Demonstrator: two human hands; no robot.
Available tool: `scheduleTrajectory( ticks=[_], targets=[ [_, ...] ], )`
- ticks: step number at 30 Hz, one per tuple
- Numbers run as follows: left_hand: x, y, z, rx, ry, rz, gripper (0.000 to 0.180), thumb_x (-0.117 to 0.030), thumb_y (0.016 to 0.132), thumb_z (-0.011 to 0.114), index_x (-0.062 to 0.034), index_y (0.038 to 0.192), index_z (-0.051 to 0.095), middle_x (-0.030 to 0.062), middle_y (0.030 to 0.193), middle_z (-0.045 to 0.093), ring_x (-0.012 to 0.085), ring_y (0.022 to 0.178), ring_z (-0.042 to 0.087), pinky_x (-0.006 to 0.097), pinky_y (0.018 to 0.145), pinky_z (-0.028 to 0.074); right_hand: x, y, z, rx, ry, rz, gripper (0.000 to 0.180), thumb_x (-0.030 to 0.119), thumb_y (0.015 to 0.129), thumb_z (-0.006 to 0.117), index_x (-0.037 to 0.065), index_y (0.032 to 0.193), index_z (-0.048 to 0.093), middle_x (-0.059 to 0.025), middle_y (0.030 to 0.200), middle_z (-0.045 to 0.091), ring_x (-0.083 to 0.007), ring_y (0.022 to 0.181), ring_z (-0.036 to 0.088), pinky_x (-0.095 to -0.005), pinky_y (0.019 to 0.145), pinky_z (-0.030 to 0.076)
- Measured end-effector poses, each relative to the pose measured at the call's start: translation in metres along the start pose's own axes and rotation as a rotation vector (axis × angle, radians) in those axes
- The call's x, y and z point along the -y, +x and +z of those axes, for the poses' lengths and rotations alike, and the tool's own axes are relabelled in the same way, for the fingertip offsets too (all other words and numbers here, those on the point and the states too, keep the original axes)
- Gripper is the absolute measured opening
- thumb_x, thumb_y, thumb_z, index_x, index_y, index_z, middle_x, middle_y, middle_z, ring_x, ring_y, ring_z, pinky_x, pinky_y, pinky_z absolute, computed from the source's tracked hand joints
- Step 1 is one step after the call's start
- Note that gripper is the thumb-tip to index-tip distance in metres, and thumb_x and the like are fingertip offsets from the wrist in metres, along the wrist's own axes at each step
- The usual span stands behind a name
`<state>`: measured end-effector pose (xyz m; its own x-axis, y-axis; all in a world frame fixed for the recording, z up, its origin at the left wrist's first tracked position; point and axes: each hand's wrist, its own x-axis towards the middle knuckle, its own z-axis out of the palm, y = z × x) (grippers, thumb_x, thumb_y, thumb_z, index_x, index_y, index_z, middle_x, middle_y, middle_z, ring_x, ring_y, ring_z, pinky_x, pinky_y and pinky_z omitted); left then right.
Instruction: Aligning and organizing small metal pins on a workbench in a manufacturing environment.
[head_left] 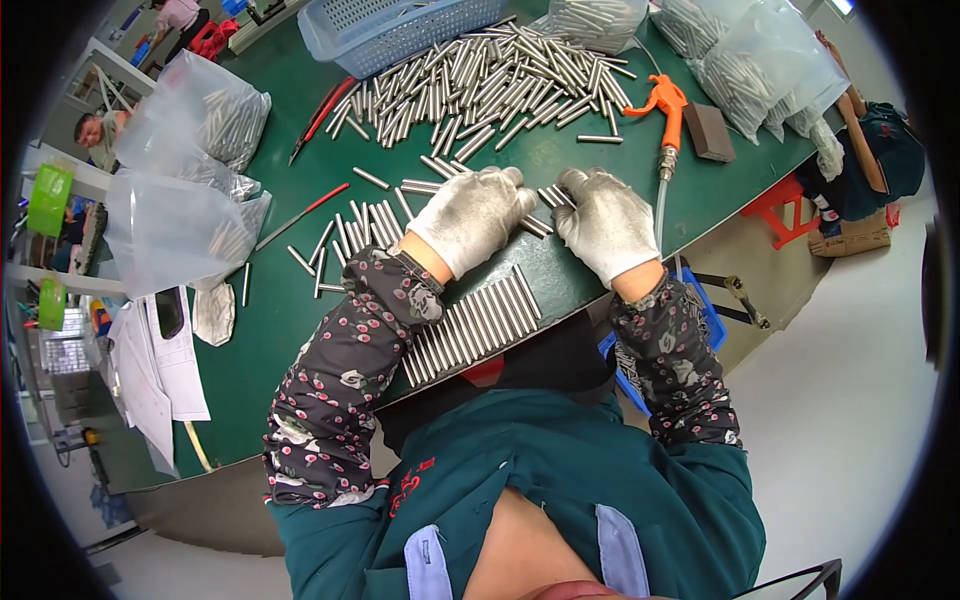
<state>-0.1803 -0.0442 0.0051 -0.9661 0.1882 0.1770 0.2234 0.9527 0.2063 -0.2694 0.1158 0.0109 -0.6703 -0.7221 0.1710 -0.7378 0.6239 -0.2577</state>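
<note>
Both of my hands wear whitish, smudged work gloves and are close together over the green table. My left hand (476, 218) is closed with its fingers curled, and what they hold is hidden. Short metal pins (537, 227) lie just beside its fingertips. My right hand (607, 224) pinches a few metal pins (556, 197) that stick out from its fingers toward the left hand. Nearer to me, a neat row of metal pins (475, 326) lies side by side along the table's front edge. Loose metal pins (367, 229) are scattered left of my left hand.
A large heap of metal pins (490, 85) lies at the back by a blue basket (395, 35). An orange air gun (668, 110) and a brown block (709, 133) are at right. Red-handled pliers (322, 118), a file (303, 215) and pin-filled bags (222, 115) are at left. Another person (875, 160) sits at right.
</note>
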Motion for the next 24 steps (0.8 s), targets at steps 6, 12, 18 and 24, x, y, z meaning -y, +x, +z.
scheduleTrajectory(
  ticks=[6, 12, 18, 24],
  targets=[
    [0.004, 0.003, 0.009, -0.088, 0.071, 0.251, 0.015, -0.007, 0.078, 0.057, -0.0069, 0.093, 0.06, 0.0107, 0.097, 0.06, 0.0297, 0.088, 0.061, 0.037, 0.074, 0.051, -0.005, 0.0, 0.002, 0.017, 0.023, -0.059, 0.015, 0.019, 0.076, 0.06, 0.01, 0.089, 0.062, -0.0136, 0.087, 0.062, -0.0319, 0.084, 0.063, -0.0427, 0.072, 0.051],
    [0.008, 0.003, 0.012, -0.177, -0.097, 0.166, 0.015, -0.007, 0.075, 0.061, -0.0066, 0.09, 0.06, 0.011, 0.091, 0.059, 0.0309, 0.084, 0.06, 0.038, 0.069, 0.05, 0.011, -0.006, -0.008, 0.04, 0.03, -0.005, 0.028, 0.03, 0.077, 0.063, 0.007, 0.092, 0.061, -0.0161, 0.088, 0.063, -0.0338, 0.084, 0.064, -0.0441, 0.071, 0.052],
    [0.001, 0.007, 0.004, -0.052, -0.038, 0.081, 0.015, -0.017, 0.078, 0.064, -0.0069, 0.088, 0.061, 0.0106, 0.085, 0.056, 0.0292, 0.083, 0.059, 0.039, 0.071, 0.049, 0.002, -0.001, -0.003, 0.037, -0.009, -0.014, 0.02, 0.017, 0.075, 0.059, 0.006, 0.091, 0.06, -0.0154, 0.09, 0.062, -0.0326, 0.086, 0.063, -0.0431, 0.072, 0.052],
    [-0.027, 0.023, -0.004, 0.24, -0.066, -0.413, 0.021, -0.025, 0.075, 0.06, -0.0054, 0.08, 0.064, 0.013, 0.085, 0.062, 0.0323, 0.085, 0.062, 0.042, 0.076, 0.05, -0.012, -0.01, -0.011, 0.004, -0.084, 0.185, 0.023, 0.019, 0.074, 0.061, 0.006, 0.093, 0.061, -0.0153, 0.089, 0.062, -0.0319, 0.084, 0.065, -0.0426, 0.071, 0.053]
  ],
)
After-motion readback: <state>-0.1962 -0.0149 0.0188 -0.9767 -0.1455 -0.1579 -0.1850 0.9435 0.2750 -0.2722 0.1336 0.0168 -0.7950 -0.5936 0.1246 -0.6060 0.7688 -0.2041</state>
